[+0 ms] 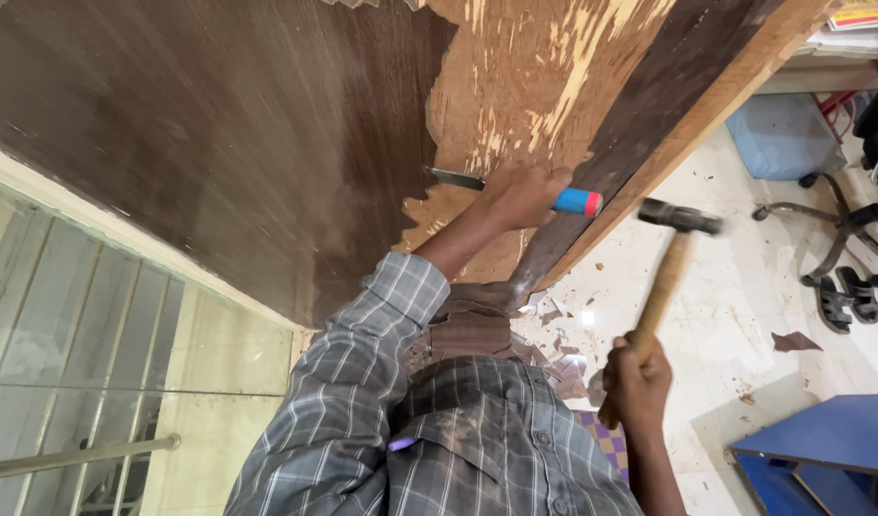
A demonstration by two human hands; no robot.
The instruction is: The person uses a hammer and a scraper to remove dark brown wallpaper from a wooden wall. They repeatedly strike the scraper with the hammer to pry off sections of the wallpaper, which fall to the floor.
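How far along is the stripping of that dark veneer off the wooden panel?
Roughly half looks done: bare, scraped wood shows on the right of the panel, and chips litter the floor. In hand: the left hand sets a chisel at the torn edge, while the right hand holds a hammer near its blue end. Left: the large dark veneer area.
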